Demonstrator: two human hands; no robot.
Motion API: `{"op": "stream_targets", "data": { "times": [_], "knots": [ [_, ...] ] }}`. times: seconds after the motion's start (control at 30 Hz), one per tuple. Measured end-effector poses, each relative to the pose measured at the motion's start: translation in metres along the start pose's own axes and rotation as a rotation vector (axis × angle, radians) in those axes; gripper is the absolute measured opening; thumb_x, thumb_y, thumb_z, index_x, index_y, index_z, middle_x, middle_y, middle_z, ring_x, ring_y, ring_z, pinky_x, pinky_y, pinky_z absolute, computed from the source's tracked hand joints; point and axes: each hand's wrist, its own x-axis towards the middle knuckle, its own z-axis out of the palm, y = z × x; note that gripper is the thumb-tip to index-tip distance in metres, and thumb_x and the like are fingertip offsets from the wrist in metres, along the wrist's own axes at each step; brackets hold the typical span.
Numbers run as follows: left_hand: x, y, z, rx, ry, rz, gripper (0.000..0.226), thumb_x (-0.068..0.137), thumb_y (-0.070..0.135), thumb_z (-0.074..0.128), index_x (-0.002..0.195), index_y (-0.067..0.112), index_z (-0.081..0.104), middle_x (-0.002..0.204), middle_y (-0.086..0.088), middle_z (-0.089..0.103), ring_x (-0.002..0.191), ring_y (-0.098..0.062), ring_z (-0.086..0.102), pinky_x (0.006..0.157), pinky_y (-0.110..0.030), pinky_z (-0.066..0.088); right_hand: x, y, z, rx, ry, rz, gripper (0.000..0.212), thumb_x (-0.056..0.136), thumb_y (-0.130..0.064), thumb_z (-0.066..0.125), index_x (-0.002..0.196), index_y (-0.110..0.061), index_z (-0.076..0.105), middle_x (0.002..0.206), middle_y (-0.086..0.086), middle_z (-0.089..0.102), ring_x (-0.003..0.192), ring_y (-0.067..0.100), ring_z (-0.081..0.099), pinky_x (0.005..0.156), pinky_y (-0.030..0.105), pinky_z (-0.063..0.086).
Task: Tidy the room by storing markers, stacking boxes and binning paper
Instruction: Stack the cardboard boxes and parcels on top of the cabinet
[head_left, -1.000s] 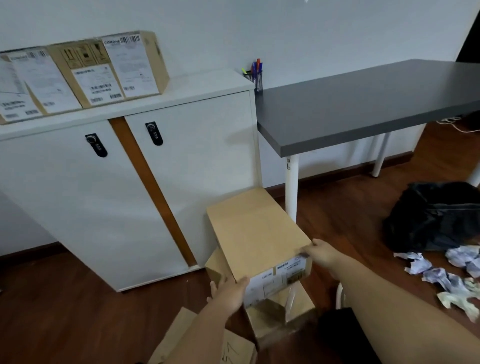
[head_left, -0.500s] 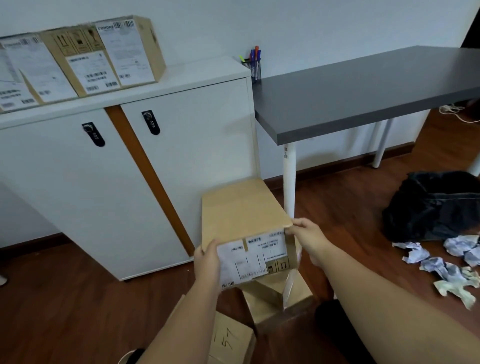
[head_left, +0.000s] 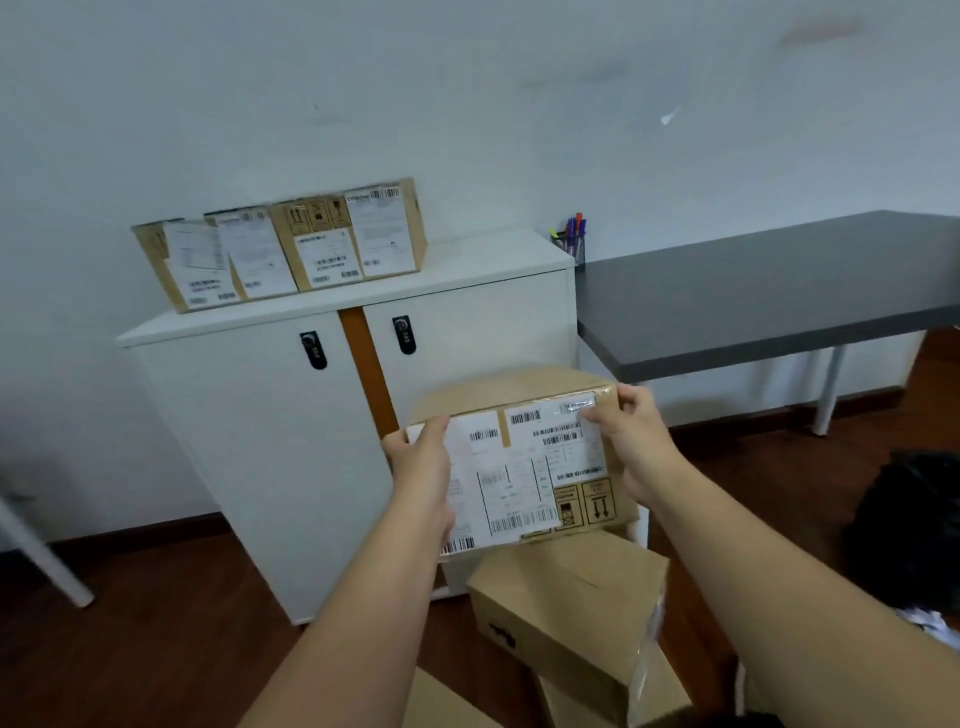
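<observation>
I hold a brown cardboard box (head_left: 524, 462) with white shipping labels in front of the white cabinet (head_left: 249, 447), lifted off the floor. My left hand (head_left: 423, 467) grips its left end and my right hand (head_left: 631, 447) grips its right end. Below it, another cardboard box (head_left: 566, 613) lies on the wooden floor, with more cardboard at the bottom edge. Two labelled boxes (head_left: 280, 249) stand side by side on the cabinet top. A mesh cup of markers (head_left: 569, 241) sits at the cabinet's right rear corner.
A dark grey table (head_left: 769, 291) on white legs stands right of the cabinet. A black bag (head_left: 909, 530) lies on the floor at far right, with crumpled paper (head_left: 935, 623) near it. A white leg (head_left: 41, 556) slants at far left.
Both hands have raised the box from the floor pile up to the cabinet doors' height. The view has tilted upward, showing more wall.
</observation>
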Motion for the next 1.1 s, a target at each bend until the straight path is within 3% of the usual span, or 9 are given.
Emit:
{"op": "stream_targets", "data": {
  "times": [0.07, 0.17, 0.3, 0.5, 0.6, 0.73, 0.83, 0.97, 1.1],
  "knots": [
    [-0.012, 0.02, 0.0, 0.001, -0.048, 0.038, 0.034, 0.086, 0.036, 0.066, 0.106, 0.029, 0.039, 0.109, -0.014, 0.065, 0.094, -0.035, 0.065, 0.077, -0.06, 0.055, -0.005, -0.019, 0.005, 0.016, 0.006, -0.035, 0.042, 0.085, -0.013, 0.065, 0.12, -0.024, 0.045, 0.108, 0.003, 0.065, 0.087, 0.019, 0.07, 0.057, 0.03, 0.055],
    [-0.032, 0.049, -0.001, 0.026, -0.15, 0.069, 0.04, 0.086, 0.034, 0.064, 0.117, 0.031, 0.039, 0.107, -0.01, 0.065, 0.087, -0.031, 0.064, 0.046, -0.043, 0.054, -0.012, -0.05, 0.009, 0.062, 0.031, -0.107, 0.044, 0.082, -0.012, 0.067, 0.12, -0.023, 0.047, 0.111, 0.003, 0.064, 0.095, 0.021, 0.067, 0.068, 0.037, 0.056],
    [-0.059, 0.078, 0.001, 0.001, -0.261, 0.173, 0.043, 0.088, 0.026, 0.062, 0.124, 0.032, 0.04, 0.107, -0.007, 0.066, 0.085, -0.029, 0.065, 0.033, -0.033, 0.047, -0.024, -0.088, 0.009, 0.133, 0.053, -0.212, 0.042, 0.08, -0.009, 0.066, 0.116, -0.024, 0.051, 0.113, 0.003, 0.064, 0.102, 0.021, 0.062, 0.082, 0.044, 0.054],
    [-0.076, 0.113, 0.013, -0.074, -0.379, 0.31, 0.04, 0.091, 0.02, 0.062, 0.125, 0.029, 0.044, 0.1, -0.002, 0.068, 0.08, -0.024, 0.065, 0.036, -0.027, 0.046, -0.025, -0.132, 0.008, 0.277, 0.014, -0.332, 0.034, 0.08, -0.005, 0.063, 0.107, -0.024, 0.054, 0.102, -0.001, 0.067, 0.092, 0.013, 0.062, 0.067, 0.033, 0.049],
    [-0.07, 0.126, 0.02, -0.091, -0.469, 0.402, 0.04, 0.093, 0.016, 0.061, 0.127, 0.029, 0.046, 0.102, 0.005, 0.074, 0.085, -0.017, 0.072, 0.054, -0.042, 0.058, -0.015, -0.151, 0.008, 0.321, 0.005, -0.368, 0.03, 0.081, -0.004, 0.062, 0.102, -0.025, 0.056, 0.109, 0.005, 0.065, 0.101, 0.021, 0.061, 0.08, 0.041, 0.051],
    [-0.055, 0.139, 0.031, -0.057, -0.575, 0.484, 0.041, 0.095, 0.016, 0.059, 0.129, 0.034, 0.047, 0.095, 0.015, 0.075, 0.077, -0.002, 0.073, 0.054, -0.043, 0.058, 0.004, -0.171, 0.01, 0.347, -0.021, -0.391, 0.032, 0.081, -0.005, 0.062, 0.107, -0.023, 0.055, 0.12, 0.01, 0.064, 0.109, 0.026, 0.06, 0.086, 0.048, 0.051],
    [-0.038, 0.152, 0.043, -0.024, -0.593, 0.52, 0.041, 0.095, 0.016, 0.058, 0.13, 0.035, 0.048, 0.098, 0.014, 0.075, 0.078, -0.004, 0.073, 0.06, -0.044, 0.057, 0.025, -0.178, 0.015, 0.358, -0.033, -0.407, 0.031, 0.081, -0.005, 0.062, 0.105, -0.024, 0.056, 0.12, 0.01, 0.064, 0.109, 0.026, 0.06, 0.091, 0.05, 0.049],
    [-0.013, 0.161, 0.058, -0.05, -0.586, 0.507, 0.046, 0.094, 0.012, 0.057, 0.134, 0.033, 0.052, 0.105, 0.011, 0.075, 0.096, -0.015, 0.07, 0.055, -0.038, 0.056, 0.057, -0.179, 0.026, 0.333, -0.006, -0.441, 0.035, 0.082, -0.002, 0.062, 0.111, -0.02, 0.054, 0.108, 0.001, 0.064, 0.097, 0.016, 0.06, 0.075, 0.036, 0.049],
    [0.014, 0.159, 0.071, -0.068, -0.61, 0.493, 0.049, 0.094, 0.01, 0.056, 0.135, 0.037, 0.052, 0.114, 0.007, 0.073, 0.109, -0.022, 0.067, 0.064, -0.044, 0.057, 0.094, -0.175, 0.035, 0.304, -0.02, -0.428, 0.038, 0.082, -0.002, 0.063, 0.115, -0.018, 0.053, 0.11, 0.001, 0.063, 0.096, 0.015, 0.06, 0.074, 0.036, 0.049]
  ]
}}
